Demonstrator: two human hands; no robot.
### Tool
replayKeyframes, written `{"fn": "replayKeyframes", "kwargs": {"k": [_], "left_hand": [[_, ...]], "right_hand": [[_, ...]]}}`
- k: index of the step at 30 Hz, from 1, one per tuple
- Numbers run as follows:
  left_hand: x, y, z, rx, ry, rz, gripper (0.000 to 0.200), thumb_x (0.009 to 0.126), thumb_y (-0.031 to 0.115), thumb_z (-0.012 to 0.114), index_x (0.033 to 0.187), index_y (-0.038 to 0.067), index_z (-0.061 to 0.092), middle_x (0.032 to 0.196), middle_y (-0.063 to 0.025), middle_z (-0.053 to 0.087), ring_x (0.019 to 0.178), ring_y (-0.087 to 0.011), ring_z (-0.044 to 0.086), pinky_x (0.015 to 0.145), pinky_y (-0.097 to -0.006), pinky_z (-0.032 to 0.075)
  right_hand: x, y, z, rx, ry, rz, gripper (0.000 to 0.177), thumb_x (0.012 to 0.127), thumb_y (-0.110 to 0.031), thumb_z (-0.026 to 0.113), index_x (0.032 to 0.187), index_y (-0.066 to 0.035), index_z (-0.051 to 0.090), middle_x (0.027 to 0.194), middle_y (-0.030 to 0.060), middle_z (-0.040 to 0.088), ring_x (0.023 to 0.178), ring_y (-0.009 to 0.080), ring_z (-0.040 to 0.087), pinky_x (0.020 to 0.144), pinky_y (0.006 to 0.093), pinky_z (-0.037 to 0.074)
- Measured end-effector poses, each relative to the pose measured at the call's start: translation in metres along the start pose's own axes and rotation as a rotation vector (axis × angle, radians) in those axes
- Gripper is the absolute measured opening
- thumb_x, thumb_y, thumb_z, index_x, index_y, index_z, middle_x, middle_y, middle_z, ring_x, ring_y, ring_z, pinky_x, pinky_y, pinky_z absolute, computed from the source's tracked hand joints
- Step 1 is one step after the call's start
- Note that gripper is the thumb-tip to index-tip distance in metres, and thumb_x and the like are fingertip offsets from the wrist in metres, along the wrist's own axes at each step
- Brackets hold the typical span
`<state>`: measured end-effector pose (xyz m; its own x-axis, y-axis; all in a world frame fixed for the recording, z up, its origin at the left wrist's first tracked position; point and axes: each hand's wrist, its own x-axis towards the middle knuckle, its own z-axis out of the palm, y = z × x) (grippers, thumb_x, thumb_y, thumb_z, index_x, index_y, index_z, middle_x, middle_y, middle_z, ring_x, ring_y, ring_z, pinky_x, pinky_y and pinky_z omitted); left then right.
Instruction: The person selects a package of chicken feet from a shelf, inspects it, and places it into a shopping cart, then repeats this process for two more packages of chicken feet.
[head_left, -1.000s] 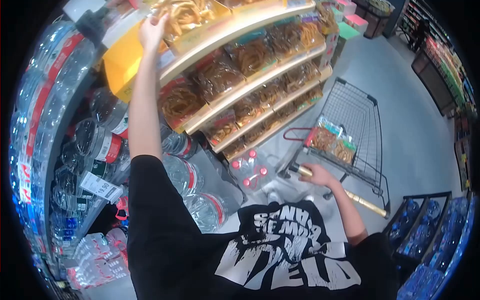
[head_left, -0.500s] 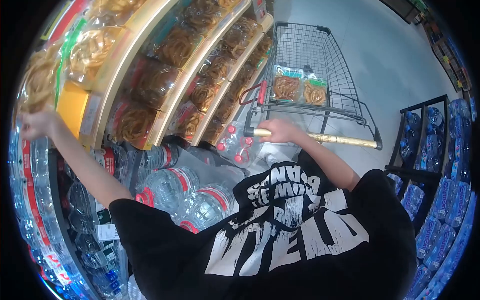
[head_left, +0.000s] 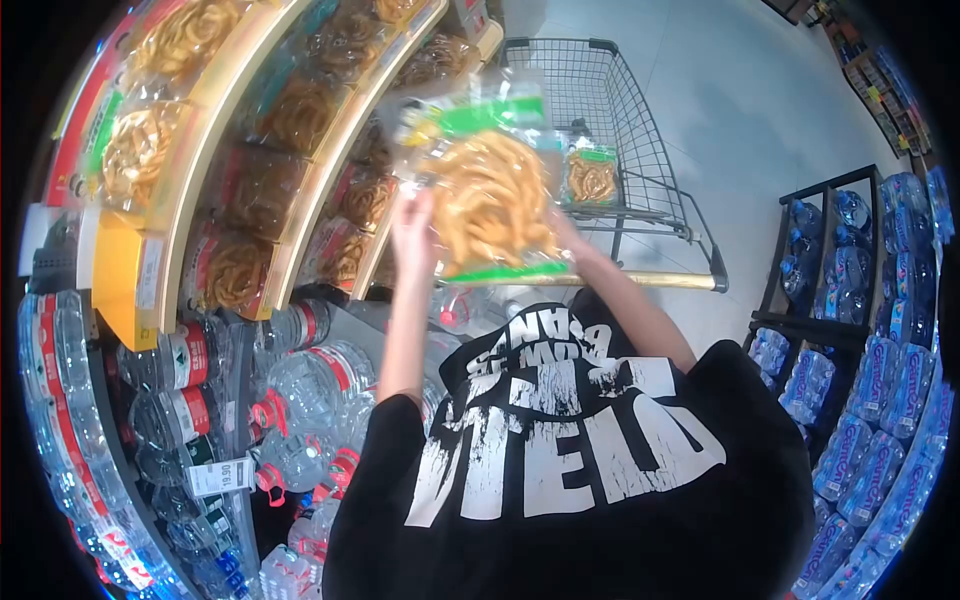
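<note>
A clear bag of golden-brown twisted snacks [head_left: 490, 195] with green bands at top and bottom is held up in front of my chest, slightly blurred. My left hand [head_left: 413, 222] grips its left edge. At the lower right edge, my right hand [head_left: 568, 238] holds the bag too, its fingers mostly hidden behind it. Beyond the bag stands a wire shopping cart [head_left: 655, 130]. Another bag of twisted snacks [head_left: 592, 180] lies in the cart, and the held bag covers part of the cart. The gold-coloured cart handle [head_left: 660, 281] runs just beyond my right forearm.
Shelves with pale wooden edges [head_left: 212, 170] hold several bagged snacks on the left. Below them stand large water bottles with red caps [head_left: 305, 385] and a price tag [head_left: 222, 477]. Racks of blue-wrapped bottle packs [head_left: 868, 375] line the right side. Grey floor [head_left: 715, 110] lies beyond the cart.
My left hand has come from the far-left shelf to the middle with the bag of twisted snacks. My right hand has let go of the cart handle and moved to the bag.
</note>
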<state>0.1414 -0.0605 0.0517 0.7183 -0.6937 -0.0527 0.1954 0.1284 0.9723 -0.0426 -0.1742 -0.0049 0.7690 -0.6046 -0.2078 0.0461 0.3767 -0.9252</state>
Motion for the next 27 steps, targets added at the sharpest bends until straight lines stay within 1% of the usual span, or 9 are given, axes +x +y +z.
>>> {"fn": "replayKeyframes", "kwargs": {"k": [1, 3, 4, 6, 13, 15, 22, 24, 27], "left_hand": [[0.002, -0.039, 0.009, -0.168, -0.102, 0.012, 0.01, 0.088, 0.015, 0.059, 0.094, 0.008, 0.057, 0.088, 0.0021, 0.058, 0.082, -0.0062, 0.052, 0.07, -0.0216, 0.04], [-0.016, -0.066, 0.036, -0.291, -0.216, -0.119, 0.009, 0.089, 0.017, 0.058, 0.09, 0.008, 0.055, 0.085, 0.0021, 0.054, 0.079, -0.0061, 0.05, 0.07, -0.0217, 0.04], [-0.031, -0.062, 0.056, -0.298, -0.149, -0.261, 0.009, 0.09, 0.016, 0.057, 0.088, 0.008, 0.053, 0.088, 0.0015, 0.052, 0.079, -0.0053, 0.048, 0.071, -0.0209, 0.039], [-0.039, -0.108, 0.064, -0.305, -0.22, -0.24, 0.007, 0.091, 0.014, 0.055, 0.087, 0.009, 0.052, 0.086, 0.0016, 0.052, 0.08, -0.006, 0.051, 0.073, -0.0215, 0.042], [-0.047, -0.103, 0.074, -0.228, -0.227, -0.318, 0.015, 0.091, 0.017, 0.055, 0.1, 0.005, 0.053, 0.09, 0.0002, 0.058, 0.078, -0.0054, 0.055, 0.069, -0.0197, 0.045], [-0.043, -0.106, 0.075, -0.154, -0.247, -0.302, 0.014, 0.092, 0.018, 0.054, 0.085, 0.006, 0.052, 0.084, 0.0012, 0.053, 0.077, -0.0047, 0.046, 0.07, -0.0204, 0.038], [-0.038, -0.122, 0.068, -0.17, -0.243, -0.28, 0.014, 0.091, 0.019, 0.055, 0.085, 0.006, 0.054, 0.078, 0.0031, 0.052, 0.07, -0.0044, 0.045, 0.06, -0.0222, 0.037], [-0.034, -0.121, 0.066, -0.203, -0.329, -0.409, 0.02, 0.092, 0.017, 0.053, 0.106, 0.003, 0.053, 0.095, -0.0026, 0.059, 0.081, -0.0096, 0.059, 0.069, -0.0231, 0.048], [-0.037, -0.093, 0.08, -0.465, -0.293, -0.57, 0.029, 0.093, 0.022, 0.051, 0.114, 0.003, 0.05, 0.103, -0.0066, 0.059, 0.093, -0.0152, 0.059, 0.081, -0.0305, 0.049]], "right_hand": [[-0.002, -0.013, -0.019, 0.178, 0.105, 0.171, 0.054, 0.091, -0.041, 0.047, 0.13, -0.004, 0.043, 0.127, 0.0112, 0.051, 0.115, 0.021, 0.049, 0.099, 0.0381, 0.039], [-0.007, -0.025, -0.063, 0.765, -0.142, 0.208, 0.069, 0.091, -0.055, 0.039, 0.137, -0.004, 0.032, 0.135, 0.0135, 0.044, 0.124, 0.0255, 0.042, 0.102, 0.0424, 0.035], [-0.016, -0.023, -0.076, 0.767, -0.132, 0.221, 0.069, 0.091, -0.055, 0.039, 0.137, -0.004, 0.032, 0.135, 0.0135, 0.044, 0.124, 0.0255, 0.042, 0.102, 0.0424, 0.035], [-0.024, -0.023, -0.094, 0.926, -0.101, 0.18, 0.083, 0.085, -0.064, 0.041, 0.139, -0.002, 0.027, 0.137, 0.0155, 0.041, 0.123, 0.0296, 0.042, 0.102, 0.0429, 0.035], [-0.025, -0.015, -0.103, 0.658, 0.102, 0.196, 0.086, 0.082, -0.065, 0.046, 0.137, -0.001, 0.027, 0.134, 0.0178, 0.042, 0.122, 0.0288, 0.044, 0.099, 0.0428, 0.039], [-0.023, -0.02, -0.104, 0.708, 0.048, 0.199, 0.083, 0.083, -0.063, 0.045, 0.135, -0.001, 0.029, 0.133, 0.0174, 0.043, 0.121, 0.0281, 0.045, 0.099, 0.042, 0.04], [-0.024, -0.024, -0.107, 0.666, 0.0, 0.184, 0.088, 0.082, -0.067, 0.043, 0.137, 0.0, 0.028, 0.135, 0.0177, 0.04, 0.123, 0.0281, 0.043, 0.1, 0.0416, 0.038], [-0.026, -0.025, -0.11, 0.699, -0.004, 0.17, 0.091, 0.081, -0.069, 0.042, 0.139, -0.001, 0.024, 0.137, 0.0172, 0.039, 0.125, 0.0285, 0.041, 0.102, 0.0425, 0.036], [-0.027, -0.031, -0.102, 0.715, 0.017, 0.126, 0.093, 0.08, -0.071, 0.041, 0.141, -0.003, 0.022, 0.138, 0.0161, 0.037, 0.127, 0.029, 0.038, 0.105, 0.0435, 0.031]]}}
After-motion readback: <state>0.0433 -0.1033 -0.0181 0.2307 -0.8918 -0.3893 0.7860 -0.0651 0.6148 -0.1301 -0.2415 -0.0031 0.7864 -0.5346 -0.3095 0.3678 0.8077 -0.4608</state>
